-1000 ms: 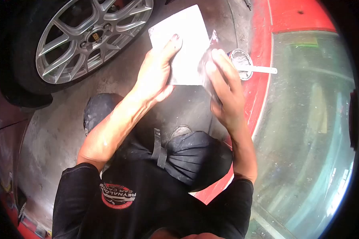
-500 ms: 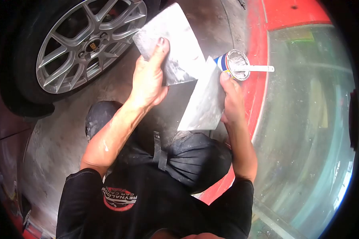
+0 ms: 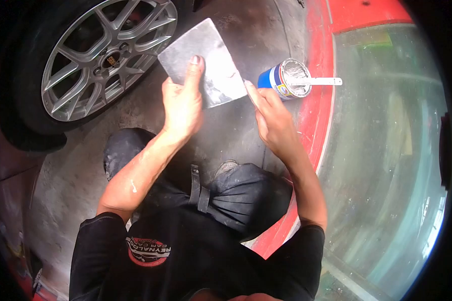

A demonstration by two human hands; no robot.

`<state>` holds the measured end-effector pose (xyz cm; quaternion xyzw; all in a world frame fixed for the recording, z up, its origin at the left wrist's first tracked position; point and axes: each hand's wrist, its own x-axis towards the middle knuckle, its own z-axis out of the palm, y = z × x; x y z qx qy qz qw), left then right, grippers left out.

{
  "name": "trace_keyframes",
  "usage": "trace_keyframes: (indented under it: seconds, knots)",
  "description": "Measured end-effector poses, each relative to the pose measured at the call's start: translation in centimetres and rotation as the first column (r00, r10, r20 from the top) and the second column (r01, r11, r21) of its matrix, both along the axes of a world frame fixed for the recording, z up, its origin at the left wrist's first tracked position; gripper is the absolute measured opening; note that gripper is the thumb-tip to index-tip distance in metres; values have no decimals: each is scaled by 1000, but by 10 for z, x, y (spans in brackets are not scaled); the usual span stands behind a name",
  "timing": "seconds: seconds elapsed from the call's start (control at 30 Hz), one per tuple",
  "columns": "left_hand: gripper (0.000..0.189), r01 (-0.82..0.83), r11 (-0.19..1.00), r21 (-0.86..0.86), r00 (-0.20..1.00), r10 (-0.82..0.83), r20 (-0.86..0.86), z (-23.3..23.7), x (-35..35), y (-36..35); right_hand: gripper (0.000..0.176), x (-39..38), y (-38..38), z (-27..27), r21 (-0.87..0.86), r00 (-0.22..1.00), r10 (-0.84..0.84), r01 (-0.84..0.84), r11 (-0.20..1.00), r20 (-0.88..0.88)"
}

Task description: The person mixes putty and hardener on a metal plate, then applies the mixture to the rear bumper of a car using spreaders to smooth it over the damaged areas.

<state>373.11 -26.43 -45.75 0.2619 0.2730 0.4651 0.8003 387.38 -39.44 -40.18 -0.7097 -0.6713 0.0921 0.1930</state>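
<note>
Beside one blue can [image 3: 272,80], one grey plate [image 3: 216,65] in the left hand [image 3: 182,105]; right hand [image 3: 272,123], grip unclear.

A black short-sleeved T-shirt [image 3: 201,271] bearing a round red-and-white logo [image 3: 148,251] is worn; dusty dark trousers [image 3: 241,195] are seen below the fingers [image 3: 193,72].

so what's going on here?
A person crouches beside a red car body. Their left hand grips a flat grey board smeared with pale paste. The right hand touches the board's lower right edge; whether it holds anything is unclear. An open tin with a white stick in it sits at the red body's edge.
</note>
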Motion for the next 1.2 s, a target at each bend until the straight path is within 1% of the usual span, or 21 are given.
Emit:
trace_keyframes:
  seconds: [0.07,0.1,0.17,0.2,0.3,0.37,0.43,0.47,0.5,0.53,0.63,0.67,0.77,0.8,0.9,0.93,0.97,1.0,1.07,1.13,1.2]
  knots:
    - [28,118,986,-121,983,-99,158,16,-4,4,47,12,-9,-28,-75,991,31,-22,997,132]
    - [29,305,927,-217,933,-245,264,12,-5,8,45,15,-6,-27,19,999,-37,37,999,-16]
    - [31,639,689,-343,743,-438,505,-3,-8,13,42,17,2,-18,161,941,-116,175,971,-319]
    - [31,685,644,-340,704,-466,536,-9,-7,11,38,12,5,-5,130,835,-179,284,950,-521]
    - [30,579,753,-314,795,-435,423,-5,-2,16,38,-5,2,33,335,875,29,155,929,-484]
    - [33,500,833,-237,865,-467,185,13,-6,20,36,-4,3,48,455,899,75,144,879,-431]
    - [35,440,890,-120,897,-441,17,19,-3,10,44,7,9,52,345,997,-35,11,939,63]
    - [34,421,907,-10,904,-420,-75,18,-2,7,46,16,12,47,257,941,-52,-38,966,335]
    - [33,399,911,104,911,-381,-161,16,-3,4,49,22,15,42,155,812,-37,-66,986,582]
    - [32,374,901,217,915,-322,-242,14,-3,4,53,24,15,29,101,816,3,-74,992,577]
    - [34,324,906,273,875,-178,-450,9,-10,7,51,5,9,13,-74,872,223,-212,974,437]
    - [34,257,925,279,904,-127,-409,3,-6,5,65,-4,5,10,-117,897,226,-196,974,379]
    - [31,236,949,208,898,-131,-421,-9,-1,7,65,-13,-4,4,-155,918,292,-259,954,267]
    - [31,209,946,248,898,-85,-432,-8,-1,10,44,-11,-6,4,-149,887,331,-298,943,322]
    - [35,91,996,0,921,-84,-379,5,-2,26,44,-2,-12,8,-176,903,322,-280,944,284]
    - [37,35,998,-45,997,-38,-70,13,3,29,43,1,-15,8,-117,932,284,-264,957,223]
    - [43,61,985,-159,997,-66,-27,23,-2,32,43,5,-17,8,-60,955,250,-244,968,161]
    - [47,97,985,-142,992,-108,-70,18,-3,36,42,8,-14,9,-5,968,231,-232,973,101]
    - [54,198,970,-145,968,-217,-130,-7,-3,36,42,3,-6,15,264,974,223,-204,943,-42]
    - [51,285,930,-232,956,-257,142,7,6,21,43,-4,1,22,519,953,245,-120,846,-179]
    - [46,399,877,-268,892,-303,336,13,11,14,41,-13,5,28,448,944,301,-213,868,-135]
